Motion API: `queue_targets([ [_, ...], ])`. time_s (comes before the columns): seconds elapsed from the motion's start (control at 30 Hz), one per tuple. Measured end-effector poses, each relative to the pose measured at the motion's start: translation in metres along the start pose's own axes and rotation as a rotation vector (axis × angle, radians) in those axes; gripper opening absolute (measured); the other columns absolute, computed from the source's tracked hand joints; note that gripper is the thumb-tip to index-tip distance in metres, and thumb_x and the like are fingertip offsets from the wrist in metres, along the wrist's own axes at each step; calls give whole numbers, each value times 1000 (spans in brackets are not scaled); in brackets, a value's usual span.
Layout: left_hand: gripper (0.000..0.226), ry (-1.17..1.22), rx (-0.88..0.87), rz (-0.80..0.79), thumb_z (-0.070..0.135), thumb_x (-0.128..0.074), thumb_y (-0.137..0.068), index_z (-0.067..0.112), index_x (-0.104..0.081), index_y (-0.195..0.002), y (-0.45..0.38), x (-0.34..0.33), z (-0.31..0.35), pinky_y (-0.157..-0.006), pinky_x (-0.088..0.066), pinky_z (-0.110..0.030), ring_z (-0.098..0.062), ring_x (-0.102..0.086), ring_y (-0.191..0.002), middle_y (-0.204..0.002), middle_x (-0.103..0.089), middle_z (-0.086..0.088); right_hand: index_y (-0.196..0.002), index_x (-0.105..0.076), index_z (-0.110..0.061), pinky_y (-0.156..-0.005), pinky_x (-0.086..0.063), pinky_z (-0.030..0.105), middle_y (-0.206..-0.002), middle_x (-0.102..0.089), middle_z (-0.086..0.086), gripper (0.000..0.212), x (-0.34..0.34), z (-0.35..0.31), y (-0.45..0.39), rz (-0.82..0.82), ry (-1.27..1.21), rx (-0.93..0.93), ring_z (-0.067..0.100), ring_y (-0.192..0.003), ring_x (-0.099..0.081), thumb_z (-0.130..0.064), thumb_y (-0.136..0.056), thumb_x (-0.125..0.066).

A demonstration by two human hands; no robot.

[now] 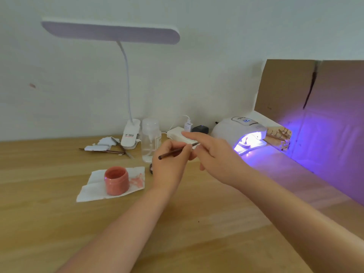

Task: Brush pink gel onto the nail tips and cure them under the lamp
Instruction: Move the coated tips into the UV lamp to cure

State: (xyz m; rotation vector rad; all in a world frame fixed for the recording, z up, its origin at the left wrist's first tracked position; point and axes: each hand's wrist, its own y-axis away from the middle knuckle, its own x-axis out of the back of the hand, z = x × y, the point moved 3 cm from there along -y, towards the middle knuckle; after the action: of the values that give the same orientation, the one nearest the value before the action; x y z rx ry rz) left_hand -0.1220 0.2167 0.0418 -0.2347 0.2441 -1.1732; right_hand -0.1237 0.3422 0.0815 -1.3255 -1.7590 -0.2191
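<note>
Open wooden table (197, 223) in front; pink jar (117, 180) left, glowing curing lamp (239, 133) right, what looks like clutter behind.

A single head-worn wide-angle camera is looking forward and down across the light wooden tabletop (59, 223) toward the white wall (197, 56). It is sitting close, both forearms reaching in from the bottom edge.

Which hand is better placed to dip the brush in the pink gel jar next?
Left. The left hand already grips the brush and sits nearest the open pink gel jar. The right hand is empty and lies toward the lit curing lamp.
</note>
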Motion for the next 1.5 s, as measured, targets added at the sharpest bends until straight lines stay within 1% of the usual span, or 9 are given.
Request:
queue_targets([
  [0.13,7,7,-99,-3,8,-74,-79,14,-73,-83,14,38,16,-57,-44,-9,1,-66,-66,-69,-71,10,-123,-54,-44,-84,-52,33,-93,-65,-20,44,-27,-23,0,2,-149,-47,-3,-77,-59,-18,-90,-40],
  [0.27,20,-83,-207,-83,11,-72,-82,21,-70,-100,33,85,24,-76,-49,-15,-1,-68,-87,-89,-74,13,-122,-60,-31,-83,-43,12,-100,-65,-21,47,-56,-52,0,-21,-293,-9,-7,-94,-58,-5,-87,-43],
  [0.37,29,-117,-211,-97,5,-69,-84,28,-68,-102,43,120,33,-74,-46,-6,6,-66,-89,-92,-72,22,-124,-59,-31,-76,-39,0,-98,-64,-27,49,-73,-71,-1,18,-357,-8,-18,-94,-54,-4,-87,-44],
  [0.57,38,-418,-60,-18,14,-72,-83,52,-69,-88,67,234,22,-66,-45,-6,3,-64,-74,-81,-72,17,-135,-47,-38,-60,-44,11,-100,-70,-7,54,-122,-109,2,20,-310,55,1,-77,-59,-7,-91,-42],
  [0.7,26,-776,86,257,11,-67,-84,35,-65,-74,53,335,1,-60,-38,-4,-4,-60,-67,-70,-69,11,-141,-38,-36,-65,-38,19,-93,-62,-10,59,-172,-137,-5,-65,-194,116,-1,-61,-49,-6,-91,-39],
  [0.8,13,-1048,235,460,14,-58,-87,14,-67,-97,28,414,-10,-86,-45,-26,-25,-61,-96,-100,-69,-7,-146,-30,-33,-81,-45,24,-119,-58,2,63,-208,-155,-11,-119,-190,154,10,-97,-56,-7,-90,-42],
  [0.9,36,-1272,448,531,31,-48,-92,6,-60,-116,4,476,-20,-99,-41,-40,-35,-54,-114,-121,-60,-18,-146,-30,-28,-90,-37,22,-130,-51,5,63,-234,-160,-14,-137,-155,162,15,-119,-45,-5,-89,-43],
  [1.27,63,-1263,611,701,61,-58,-79,11,-55,-116,-52,523,-35,-91,-40,-38,-34,-56,-110,-113,-61,-14,-144,-32,-29,-82,-27,10,-120,-53,-14,67,-252,-148,-12,-63,-232,142,3,-109,-42,3,-87,-45],
  [1.5,51,-1344,636,680,53,-54,-83,9,-58,-108,-63,536,-33,-76,-40,-31,-28,-62,-96,-99,-63,-8,-144,-34,-30,-81,-30,15,-108,-53,-17,67,-257,-146,-12,-75,-202,131,3,-104,-43,-1,-85,-48],
])
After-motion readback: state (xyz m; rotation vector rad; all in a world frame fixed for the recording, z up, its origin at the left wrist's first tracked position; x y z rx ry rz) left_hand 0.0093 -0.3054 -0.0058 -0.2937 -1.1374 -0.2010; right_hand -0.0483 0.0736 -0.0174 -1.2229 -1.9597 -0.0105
